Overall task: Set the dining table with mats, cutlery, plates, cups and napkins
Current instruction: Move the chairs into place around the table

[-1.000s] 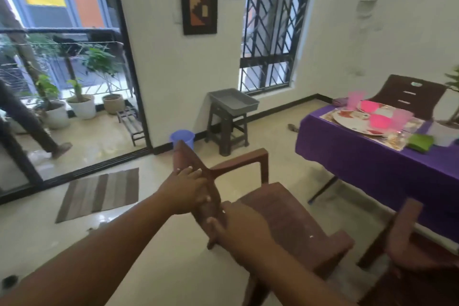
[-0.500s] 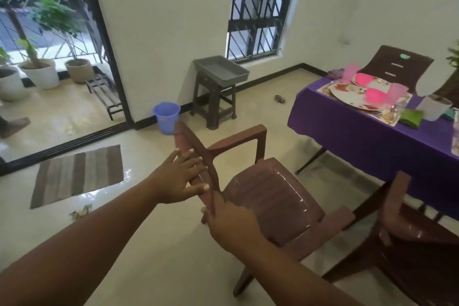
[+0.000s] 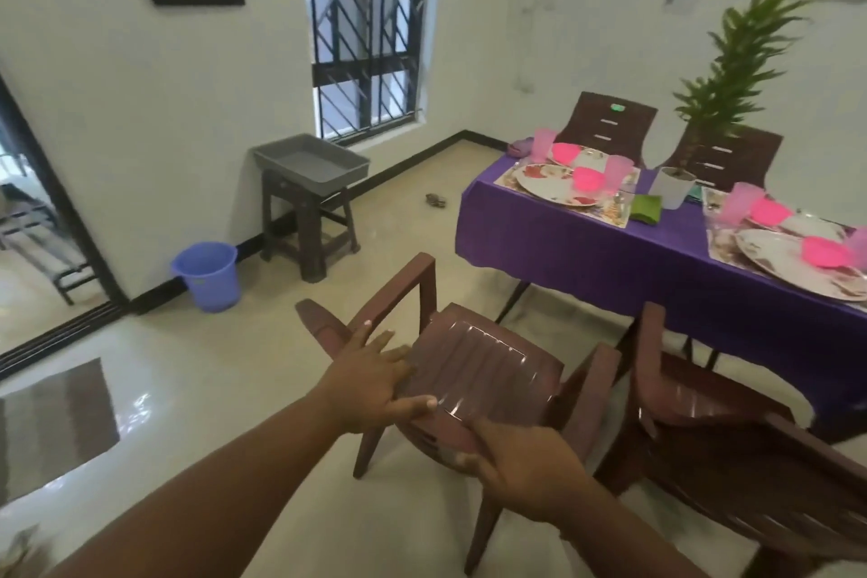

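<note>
Two hands were on a brown chair that stood on the floor near the table. The left hand lay flat on the backrest, fingers straight and spread, thumb along the seat edge. The right hand gripped the chair's near edge, fingers curled under it. A second chair stood just beside it. On the table's purple cloth lay mats bearing plates, pink cups and a green napkin. A potted plant stood between the settings.
</note>
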